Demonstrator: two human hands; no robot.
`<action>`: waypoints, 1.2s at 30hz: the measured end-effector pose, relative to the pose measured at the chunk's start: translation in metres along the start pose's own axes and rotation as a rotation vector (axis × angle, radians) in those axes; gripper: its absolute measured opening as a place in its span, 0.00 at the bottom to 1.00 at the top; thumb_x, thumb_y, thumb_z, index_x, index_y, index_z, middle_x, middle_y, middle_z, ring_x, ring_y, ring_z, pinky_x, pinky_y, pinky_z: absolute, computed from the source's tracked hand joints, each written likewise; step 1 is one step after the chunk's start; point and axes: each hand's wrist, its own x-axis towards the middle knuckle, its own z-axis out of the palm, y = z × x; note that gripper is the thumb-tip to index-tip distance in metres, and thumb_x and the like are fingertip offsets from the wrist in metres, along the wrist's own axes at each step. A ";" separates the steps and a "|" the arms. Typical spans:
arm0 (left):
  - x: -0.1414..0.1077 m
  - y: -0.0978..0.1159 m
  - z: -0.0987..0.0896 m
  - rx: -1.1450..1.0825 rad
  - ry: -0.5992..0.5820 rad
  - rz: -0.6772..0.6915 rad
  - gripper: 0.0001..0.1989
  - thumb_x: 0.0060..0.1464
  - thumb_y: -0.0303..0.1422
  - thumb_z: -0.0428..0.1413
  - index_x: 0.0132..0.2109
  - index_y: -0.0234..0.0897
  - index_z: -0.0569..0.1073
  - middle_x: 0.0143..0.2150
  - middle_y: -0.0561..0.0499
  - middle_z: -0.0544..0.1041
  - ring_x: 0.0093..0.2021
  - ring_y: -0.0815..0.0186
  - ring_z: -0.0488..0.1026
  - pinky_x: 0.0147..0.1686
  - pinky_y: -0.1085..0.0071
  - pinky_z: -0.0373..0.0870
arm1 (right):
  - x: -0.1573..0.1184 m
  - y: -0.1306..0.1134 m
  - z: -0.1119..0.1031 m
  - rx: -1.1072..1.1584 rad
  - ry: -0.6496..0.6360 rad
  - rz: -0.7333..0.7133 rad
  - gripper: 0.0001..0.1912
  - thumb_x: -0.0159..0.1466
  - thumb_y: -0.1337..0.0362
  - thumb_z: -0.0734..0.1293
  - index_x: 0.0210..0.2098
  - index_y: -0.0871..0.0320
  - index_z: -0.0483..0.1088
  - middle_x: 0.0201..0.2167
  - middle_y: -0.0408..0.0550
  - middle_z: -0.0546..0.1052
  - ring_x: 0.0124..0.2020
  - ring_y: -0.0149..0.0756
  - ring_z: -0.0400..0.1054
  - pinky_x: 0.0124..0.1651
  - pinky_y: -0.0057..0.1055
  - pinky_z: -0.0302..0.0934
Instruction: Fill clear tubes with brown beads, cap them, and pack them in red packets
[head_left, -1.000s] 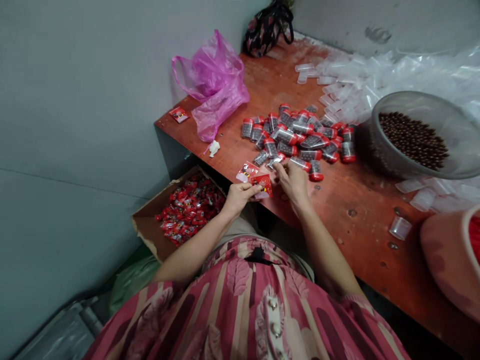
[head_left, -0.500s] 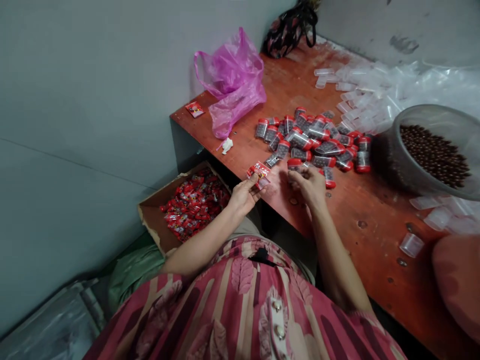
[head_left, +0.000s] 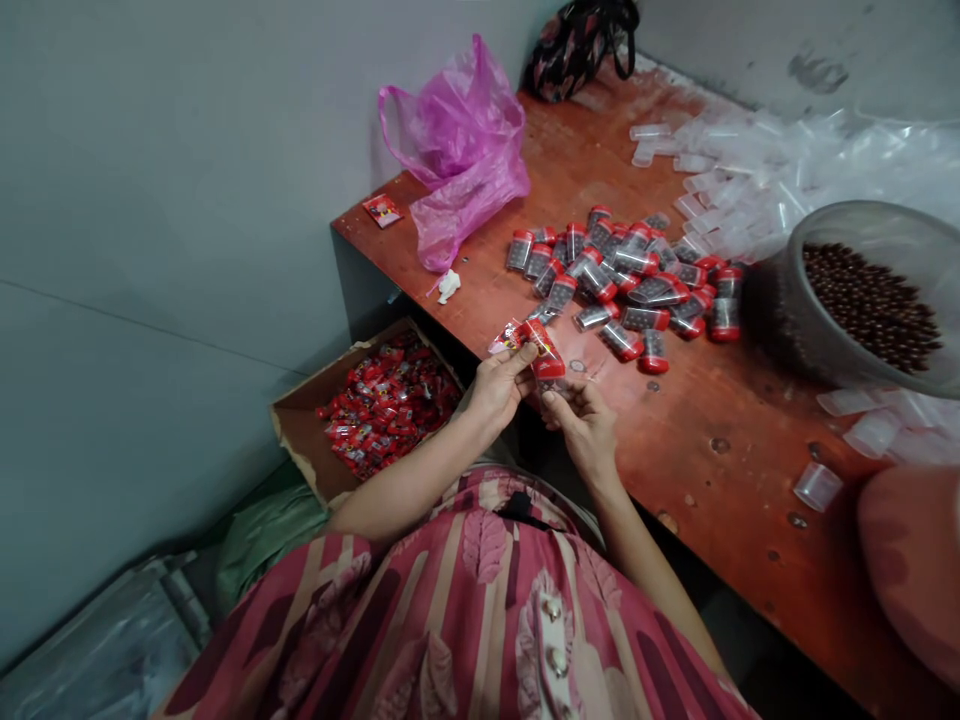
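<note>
Red packet (head_left: 547, 342) is up in both hands, at the near edge of the table (head_left: 712, 490), w/ a small clear jar (head_left: 553, 383) at its lower end; can't tell if the jar's inside it or just against it. L hand (head_left: 501, 388) pinches the packet btwn thumb & fingers; a 2nd packet (head_left: 507, 338) shows just past those fingers. R hand (head_left: 589, 425) is gripping the jar end, thumb on top.

Tabletop's red-orange & scuffed, w/ dark round spots & pale wear along the far edge. Grey walls: L one has a thin line across, far one a dark smudge.

On top: pile of red-capped jars (head_left: 634, 290) w/ dark contents, mid-table; R of it, a bowl (head_left: 780, 310) of brown balls & a heap of clear containers (head_left: 750, 170). Pink plastic bag (head_left: 469, 140) nr the L edge, dark patterned bag (head_left: 577, 50) at the back. Cardboard box (head_left: 300, 430) of red packs sits L, below table level.

Labels: red print w/ yellow, black & white bits on the packets; lettering too small/blurred to read. Flat packet at L corner (head_left: 383, 210) has similar colours.
</note>
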 end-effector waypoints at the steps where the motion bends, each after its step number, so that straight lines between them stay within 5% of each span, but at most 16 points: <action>1: -0.001 0.000 0.001 0.016 -0.012 0.013 0.14 0.40 0.33 0.69 0.31 0.30 0.73 0.27 0.51 0.78 0.25 0.70 0.74 0.33 0.72 0.72 | 0.001 0.001 -0.001 0.011 -0.005 0.006 0.14 0.56 0.57 0.72 0.39 0.57 0.71 0.25 0.40 0.75 0.23 0.27 0.68 0.23 0.24 0.65; 11: -0.001 -0.007 -0.001 0.193 -0.148 -0.027 0.17 0.35 0.36 0.70 0.30 0.30 0.76 0.26 0.52 0.78 0.24 0.72 0.73 0.27 0.75 0.70 | 0.003 0.002 0.000 0.116 0.087 -0.023 0.14 0.53 0.59 0.74 0.36 0.57 0.72 0.27 0.41 0.76 0.25 0.28 0.70 0.25 0.24 0.66; 17: -0.001 0.007 -0.001 0.317 -0.269 -0.177 0.17 0.33 0.37 0.70 0.29 0.28 0.78 0.27 0.47 0.79 0.26 0.68 0.75 0.29 0.72 0.73 | 0.007 0.007 -0.005 0.322 -0.048 0.130 0.15 0.51 0.55 0.74 0.32 0.57 0.70 0.19 0.38 0.73 0.16 0.27 0.65 0.16 0.23 0.59; 22: -0.001 0.007 0.000 0.330 -0.183 -0.090 0.16 0.33 0.34 0.70 0.30 0.29 0.79 0.27 0.48 0.79 0.26 0.69 0.74 0.31 0.72 0.72 | 0.003 0.004 -0.001 0.137 0.086 0.012 0.13 0.53 0.58 0.74 0.35 0.57 0.72 0.23 0.39 0.75 0.20 0.26 0.67 0.22 0.23 0.63; 25: -0.006 -0.001 0.002 0.308 -0.146 -0.015 0.15 0.34 0.36 0.70 0.29 0.30 0.78 0.23 0.50 0.77 0.22 0.71 0.71 0.26 0.73 0.70 | 0.004 0.005 0.001 0.233 0.032 0.100 0.14 0.53 0.56 0.73 0.34 0.58 0.71 0.21 0.39 0.74 0.17 0.26 0.65 0.19 0.23 0.61; 32: -0.017 -0.013 0.005 0.301 -0.143 -0.003 0.16 0.35 0.38 0.69 0.26 0.31 0.74 0.20 0.54 0.73 0.18 0.71 0.68 0.21 0.73 0.66 | 0.002 0.002 0.002 0.185 0.144 0.021 0.14 0.53 0.58 0.74 0.33 0.58 0.70 0.24 0.39 0.75 0.20 0.26 0.66 0.20 0.23 0.63; 36: -0.014 -0.008 0.003 0.262 -0.147 -0.048 0.17 0.35 0.37 0.69 0.28 0.29 0.75 0.21 0.52 0.74 0.20 0.71 0.69 0.22 0.73 0.67 | 0.001 0.003 0.002 0.294 0.093 0.087 0.15 0.51 0.59 0.75 0.34 0.57 0.69 0.22 0.38 0.75 0.20 0.28 0.69 0.21 0.24 0.65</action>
